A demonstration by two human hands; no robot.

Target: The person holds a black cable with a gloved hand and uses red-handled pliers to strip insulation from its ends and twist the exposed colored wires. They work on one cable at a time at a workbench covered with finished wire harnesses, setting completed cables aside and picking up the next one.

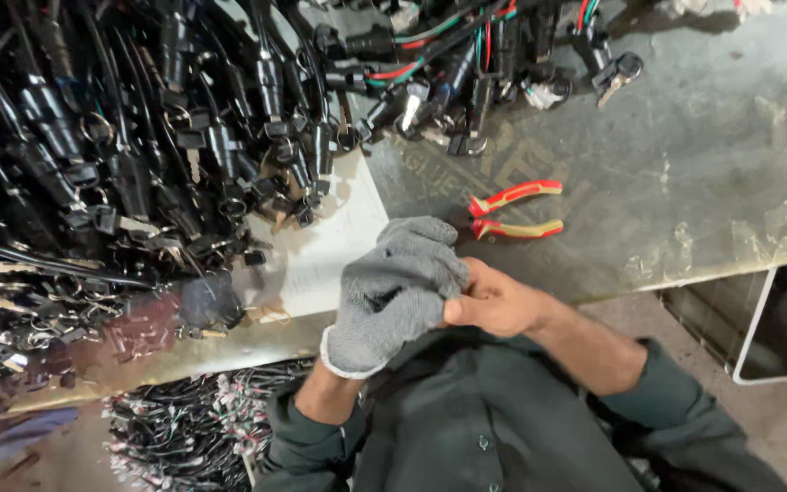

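My left hand wears a grey knitted glove with a white cuff and is held over the near edge of the workbench. My bare right hand pinches the glove's fabric at the fingers. Both hands meet just in front of my dark green shirt. A pair of pliers with red and yellow handles lies on the bench a little beyond my right hand, its handles spread. A white sheet of paper lies on the bench beside the gloved hand.
A big heap of black wiring harnesses with plugs and keys covers the left and back of the bench. More bundled wires lie below the bench at the left. A white metal frame stands at the right.
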